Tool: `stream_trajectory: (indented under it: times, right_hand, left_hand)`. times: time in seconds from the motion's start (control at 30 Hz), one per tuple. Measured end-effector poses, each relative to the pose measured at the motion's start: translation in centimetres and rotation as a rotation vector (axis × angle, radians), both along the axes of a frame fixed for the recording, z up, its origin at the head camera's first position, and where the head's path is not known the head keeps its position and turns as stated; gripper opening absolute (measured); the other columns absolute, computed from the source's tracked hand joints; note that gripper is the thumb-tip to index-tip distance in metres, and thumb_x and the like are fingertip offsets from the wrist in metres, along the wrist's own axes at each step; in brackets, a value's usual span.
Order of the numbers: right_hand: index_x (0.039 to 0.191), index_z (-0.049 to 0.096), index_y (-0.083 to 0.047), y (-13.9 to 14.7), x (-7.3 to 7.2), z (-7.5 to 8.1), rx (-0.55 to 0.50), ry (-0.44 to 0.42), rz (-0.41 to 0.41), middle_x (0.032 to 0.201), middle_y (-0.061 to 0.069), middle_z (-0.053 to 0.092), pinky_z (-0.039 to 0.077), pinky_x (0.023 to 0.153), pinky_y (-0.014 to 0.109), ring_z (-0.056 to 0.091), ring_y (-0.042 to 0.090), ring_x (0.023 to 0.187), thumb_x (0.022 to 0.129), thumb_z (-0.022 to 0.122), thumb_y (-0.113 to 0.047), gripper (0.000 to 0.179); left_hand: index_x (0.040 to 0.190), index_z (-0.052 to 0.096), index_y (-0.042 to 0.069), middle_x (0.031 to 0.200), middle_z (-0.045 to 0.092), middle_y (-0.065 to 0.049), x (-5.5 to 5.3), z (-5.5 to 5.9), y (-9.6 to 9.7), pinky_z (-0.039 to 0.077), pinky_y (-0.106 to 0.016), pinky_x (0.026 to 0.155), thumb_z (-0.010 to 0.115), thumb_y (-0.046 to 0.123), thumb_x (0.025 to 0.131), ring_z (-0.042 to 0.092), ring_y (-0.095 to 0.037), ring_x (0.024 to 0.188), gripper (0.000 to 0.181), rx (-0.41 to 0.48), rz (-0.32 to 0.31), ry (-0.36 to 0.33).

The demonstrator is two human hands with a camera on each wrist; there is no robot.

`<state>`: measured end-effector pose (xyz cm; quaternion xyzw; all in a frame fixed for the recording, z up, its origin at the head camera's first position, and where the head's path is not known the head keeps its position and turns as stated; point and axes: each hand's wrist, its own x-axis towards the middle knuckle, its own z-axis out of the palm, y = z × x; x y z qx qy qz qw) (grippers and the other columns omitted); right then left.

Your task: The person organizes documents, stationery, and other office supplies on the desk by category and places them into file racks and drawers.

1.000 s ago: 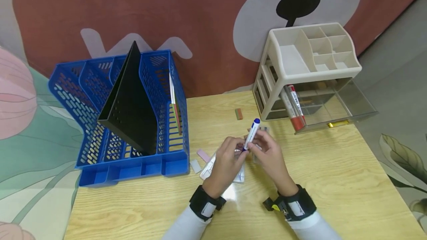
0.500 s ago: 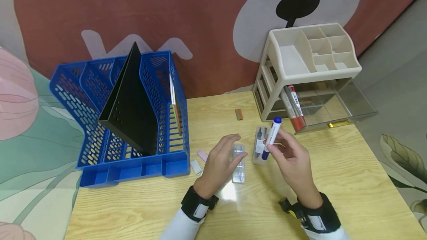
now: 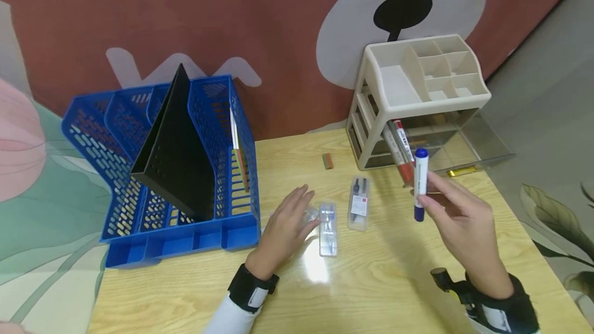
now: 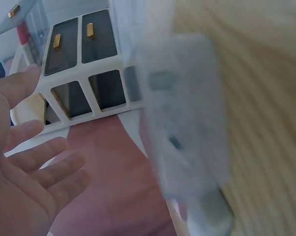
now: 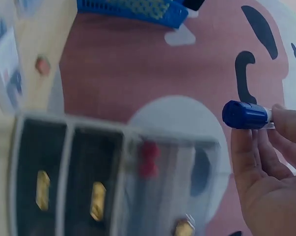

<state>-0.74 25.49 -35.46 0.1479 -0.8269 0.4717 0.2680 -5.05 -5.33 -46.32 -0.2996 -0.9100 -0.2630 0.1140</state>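
My right hand [image 3: 468,226] pinches a white marker with blue ends [image 3: 421,182] between thumb and fingers. It holds the marker nearly upright beside the open clear drawer [image 3: 482,140]. Two red-and-white markers [image 3: 402,143] lie in that drawer's left side. In the right wrist view the blue cap [image 5: 246,115] points away from the hand. My left hand [image 3: 283,233] hovers low over the table with fingers extended, holding nothing. Just right of it lies a clear slim case [image 3: 328,231]. Another clear case [image 3: 359,205] with dark-tipped tools and a white label sits beyond.
The cream drawer unit [image 3: 419,104] with top compartments stands at the back right. A blue file rack [image 3: 185,244] at left holds a black folder [image 3: 178,169] and thin sheets [image 3: 238,151]. A small red-green block [image 3: 327,161] lies near the table's back edge.
My right hand has carried the blue marker rightward, away from the left hand, to the open drawer. The left hand let go of the marker and shifted left and down.
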Motion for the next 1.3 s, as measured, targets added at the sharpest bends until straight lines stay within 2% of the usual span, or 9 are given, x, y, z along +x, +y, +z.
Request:
stream_trajectory:
  times: [0.13,0.27,0.43,0.57,0.7,0.8,0.93,1.1,1.3]
  right_hand:
    - [0.123,0.066,0.001,1.6,-0.5,1.4,0.101,-0.012,-0.066,0.113,0.018,0.070,0.053,0.073,0.007,0.065,-0.001,0.092,0.069,0.069,0.027,0.061]
    - [0.123,0.066,-0.001,3.0,-1.3,2.3,0.184,-0.014,-0.105,0.107,0.026,0.070,0.050,0.071,0.002,0.061,-0.006,0.090,0.070,0.071,0.023,0.059]
    - [0.125,0.067,-0.006,4.9,-2.4,3.6,0.319,-0.014,-0.126,0.104,0.023,0.071,0.042,0.061,-0.002,0.053,-0.010,0.081,0.073,0.073,0.017,0.057]
    - [0.123,0.069,-0.011,6.4,-3.5,5.1,0.472,0.000,-0.136,0.102,0.017,0.072,0.038,0.051,0.005,0.047,-0.008,0.074,0.075,0.075,0.012,0.054]
    - [0.121,0.071,-0.010,7.8,-4.9,6.5,0.650,0.012,-0.135,0.092,0.012,0.071,0.039,0.049,0.016,0.048,0.004,0.067,0.075,0.076,0.006,0.048]
    - [0.119,0.070,-0.005,8.6,-5.9,7.1,0.755,0.013,-0.107,0.087,0.013,0.069,0.042,0.049,0.030,0.049,0.017,0.063,0.074,0.076,0.005,0.046]
    - [0.117,0.069,-0.001,9.3,-7.3,7.0,0.829,-0.066,-0.055,0.085,0.017,0.066,0.045,0.051,0.047,0.054,0.026,0.064,0.075,0.074,0.007,0.043]
    - [0.116,0.068,0.000,9.6,-9.2,6.4,0.882,-0.179,-0.020,0.090,0.023,0.067,0.051,0.061,0.057,0.061,0.036,0.072,0.079,0.071,0.006,0.038]
    - [0.118,0.067,0.000,9.3,-10.8,5.3,0.922,-0.338,-0.021,0.103,0.028,0.067,0.054,0.064,0.059,0.061,0.038,0.077,0.087,0.066,0.002,0.032]
  left_hand:
    - [0.144,0.045,0.007,0.149,0.045,-0.018,0.6,-0.4,-1.3,0.039,-0.045,0.111,0.070,0.035,0.087,0.038,-0.028,0.138,0.068,-0.052,-0.005,0.013]
    - [0.143,0.046,0.006,0.148,0.045,-0.020,1.1,-0.7,-2.2,0.040,-0.049,0.110,0.071,0.034,0.087,0.038,-0.032,0.137,0.067,-0.064,-0.010,0.019]
    - [0.144,0.045,0.007,0.150,0.042,-0.021,1.7,-0.9,-2.9,0.039,-0.051,0.110,0.071,0.034,0.087,0.036,-0.034,0.139,0.068,-0.093,-0.022,0.001]
    - [0.145,0.044,0.007,0.152,0.040,-0.021,2.0,-1.0,-3.3,0.038,-0.054,0.110,0.068,0.036,0.089,0.032,-0.036,0.140,0.067,-0.133,-0.021,-0.004]
    - [0.147,0.041,0.007,0.153,0.037,-0.023,2.1,-0.9,-3.6,0.034,-0.054,0.113,0.065,0.038,0.091,0.028,-0.038,0.142,0.068,-0.176,-0.027,0.010]
    - [0.148,0.039,0.007,0.154,0.035,-0.024,2.2,-0.8,-3.8,0.031,-0.053,0.114,0.065,0.039,0.091,0.026,-0.039,0.142,0.070,-0.203,-0.038,0.028]
    - [0.148,0.040,0.008,0.153,0.036,-0.025,2.4,-0.9,-4.0,0.032,-0.053,0.114,0.067,0.040,0.089,0.028,-0.040,0.141,0.072,-0.225,-0.051,0.050]
    - [0.147,0.040,0.008,0.153,0.037,-0.024,2.6,-1.1,-4.3,0.033,-0.054,0.113,0.064,0.043,0.090,0.028,-0.039,0.142,0.071,-0.248,-0.064,0.061]
    - [0.149,0.038,0.010,0.154,0.035,-0.023,2.8,-1.2,-4.4,0.036,-0.056,0.110,0.060,0.044,0.092,0.028,-0.041,0.141,0.070,-0.269,-0.080,0.037]
